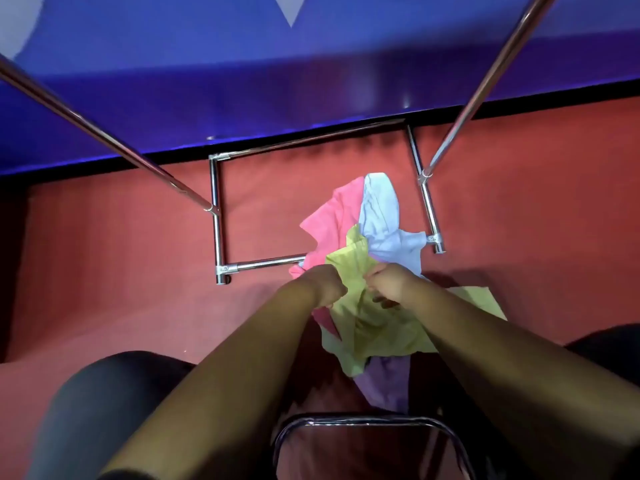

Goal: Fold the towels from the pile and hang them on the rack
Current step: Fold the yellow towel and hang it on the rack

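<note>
- We judge the task barely begun. No towel hangs on the parts of the rack (216,230) that we can see, and its top rail is out of view.
- The left grip (327,284) and the right grip (389,284) are both closed, fingers curled into the yellow towel (377,327). They sit close together near its upper middle. The cloth is bunched and crumpled, with no fold in it yet.
- The pile lies on the red floor (121,271) in front of us. The pink towel (332,223) and the light blue towel (384,216) are beyond the grips, and the purple towel (388,379) lies under the near end of the yellow one.
- Left to do, as we read it:
  - lift the yellow towel free, square it, fold it and hang it;
  - then do the same for the other three.
- The pile spills over the front bar of the rack's base, and the light blue towel touches the right-hand bar. A careless pull on the yellow towel may drag its neighbours or snag on that frame.
- Two chrome uprights (485,98) slant up on either side of us, towards a blue wall (242,81).
- A dark chair frame (363,420) sits low between our knees, close to the purple towel.
</note>
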Tool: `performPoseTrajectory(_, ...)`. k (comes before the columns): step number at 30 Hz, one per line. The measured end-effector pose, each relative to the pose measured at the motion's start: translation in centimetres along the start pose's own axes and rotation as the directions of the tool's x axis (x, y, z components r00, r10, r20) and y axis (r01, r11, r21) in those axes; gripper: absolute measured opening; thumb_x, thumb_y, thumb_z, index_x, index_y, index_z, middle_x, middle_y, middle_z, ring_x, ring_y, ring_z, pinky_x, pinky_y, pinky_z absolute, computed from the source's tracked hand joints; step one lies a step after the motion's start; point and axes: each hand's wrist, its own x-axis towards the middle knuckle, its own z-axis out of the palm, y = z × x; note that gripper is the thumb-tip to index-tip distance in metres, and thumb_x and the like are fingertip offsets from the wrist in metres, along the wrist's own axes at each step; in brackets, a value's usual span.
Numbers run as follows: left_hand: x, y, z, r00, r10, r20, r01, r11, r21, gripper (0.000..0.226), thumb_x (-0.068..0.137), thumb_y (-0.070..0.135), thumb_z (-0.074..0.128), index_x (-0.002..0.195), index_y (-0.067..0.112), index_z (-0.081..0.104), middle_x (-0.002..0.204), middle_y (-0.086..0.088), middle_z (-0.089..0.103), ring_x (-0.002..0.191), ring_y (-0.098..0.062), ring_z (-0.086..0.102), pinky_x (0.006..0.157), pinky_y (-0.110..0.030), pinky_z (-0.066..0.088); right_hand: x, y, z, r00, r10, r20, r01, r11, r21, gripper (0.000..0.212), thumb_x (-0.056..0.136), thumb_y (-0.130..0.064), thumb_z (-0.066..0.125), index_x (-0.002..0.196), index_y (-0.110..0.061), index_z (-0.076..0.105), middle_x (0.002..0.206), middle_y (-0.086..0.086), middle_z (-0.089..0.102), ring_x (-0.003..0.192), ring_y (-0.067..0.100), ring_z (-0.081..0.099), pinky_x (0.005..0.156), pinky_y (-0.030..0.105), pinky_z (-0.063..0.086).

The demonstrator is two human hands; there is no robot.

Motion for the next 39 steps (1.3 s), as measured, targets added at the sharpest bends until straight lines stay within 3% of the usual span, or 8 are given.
performPoseTrajectory(3,1.9,-0.9,1.1,1.0,-0.029,0.009,0.029,0.999,-0.022,0.029,0.102,0.021,0.06,0.113,-0.002,0.074,0.105,-0.02,0.079,0.103,-0.037,0.077,0.09,-0.047,0.063,2.1,0.9,1.2,0.998,0.014,-0.069,-0.015,1.0,-0.015,0.03,0.101,-0.011,0.063,0.13,-0.007,0.068,0.108,0.016,0.068,0.092,0.031,0.067,0.092,0.046,0.061)
performPoseTrajectory(8,3.2,-2.7,2.9,0.999,-0.041,0.011,0.041,0.999,0.023,0.03,0.104,0.023,0.058,0.118,0.0,0.072,0.115,-0.02,0.076,0.11,-0.037,0.073,0.093,-0.042,0.059,4.4,2.7,3.4,0.984,0.146,-0.103,-0.134,0.985,0.109,0.023,0.095,-0.032,0.074,0.095,-0.009,0.069,0.091,0.013,0.07,0.078,0.028,0.065,0.075,0.035,0.053)
performPoseTrajectory(15,5.3,-5.1,4.5,0.995,-0.099,-0.01,0.092,0.956,-0.279,0.015,0.102,0.007,0.059,0.087,0.007,0.064,0.076,-0.011,0.065,0.055,-0.02,0.063,0.047,-0.021,0.048,6.9,3.9,5.7,0.97,0.172,-0.17,-0.111,0.943,0.315,0.017,0.095,-0.022,0.075,0.084,-0.011,0.069,0.09,0.014,0.077,0.082,0.03,0.07,0.074,0.039,0.054)
performPoseTrajectory(20,6.0,-4.2,4.1,0.99,-0.08,-0.115,0.03,0.923,-0.385,0.01,0.101,0.006,0.056,0.1,0.012,0.063,0.099,-0.012,0.075,0.071,-0.021,0.073,0.058,-0.029,0.059,5.9,3.2,5.4,0.974,0.067,-0.217,0.024,0.919,0.393,0.012,0.094,-0.01,0.068,0.095,-0.021,0.066,0.086,0.01,0.071,0.082,0.031,0.07,0.08,0.046,0.061)
performPoseTrajectory(24,5.5,-2.9,3.1,0.966,0.012,-0.257,-0.081,0.963,-0.258,0.032,0.096,0.007,0.053,0.124,0.02,0.062,0.114,-0.004,0.073,0.101,-0.028,0.074,0.089,-0.044,0.06,4.3,2.7,4.1,0.971,-0.041,-0.237,0.119,0.939,0.323,0.007,0.073,-0.018,0.062,0.067,-0.019,0.066,0.068,0.006,0.06,0.074,0.03,0.061,0.073,0.048,0.056)
performPoseTrajectory(28,2.9,-1.6,1.3,0.928,0.191,-0.319,-0.258,0.949,-0.182,0.065,0.094,-0.01,0.049,0.153,0.017,0.053,0.139,-0.001,0.063,0.114,-0.021,0.063,0.08,-0.016,0.045,1.2,0.8,2.8,0.944,-0.213,-0.251,0.256,0.954,0.154,0.029,0.078,-0.022,0.066,0.051,-0.025,0.057,0.053,-0.013,0.046,0.066,0.023,0.05,0.073,0.035,0.044)
performPoseTrajectory(32,0.4,0.0,-0.8,0.93,0.23,-0.288,-0.289,0.939,-0.186,0.046,0.093,-0.013,0.048,0.124,0.012,0.071,0.115,-0.003,0.069,0.085,-0.017,0.058,0.053,-0.012,0.044,-4.3,-2.3,0.8,0.872,-0.387,-0.301,0.39,0.919,-0.05,0.041,0.101,-0.01,0.059,0.065,-0.021,0.044,0.064,-0.005,0.043,0.059,0.011,0.04,0.05,0.017,0.032)
performPoseTrajectory(39,-5.3,1.0,-2.8,0.863,0.379,-0.333,-0.454,0.871,-0.188,0.016,0.1,0.024,0.074,0.102,0.008,0.072,0.092,0.001,0.062,0.085,-0.016,0.052,0.074,-0.029,0.047,-13.4,-5.4,-3.3,0.748,-0.585,-0.313,0.503,0.807,-0.308,0.029,0.104,-0.019,0.064,0.076,-0.019,0.059,0.072,-0.008,0.051,0.066,0.011,0.047,0.054,0.011,0.037)
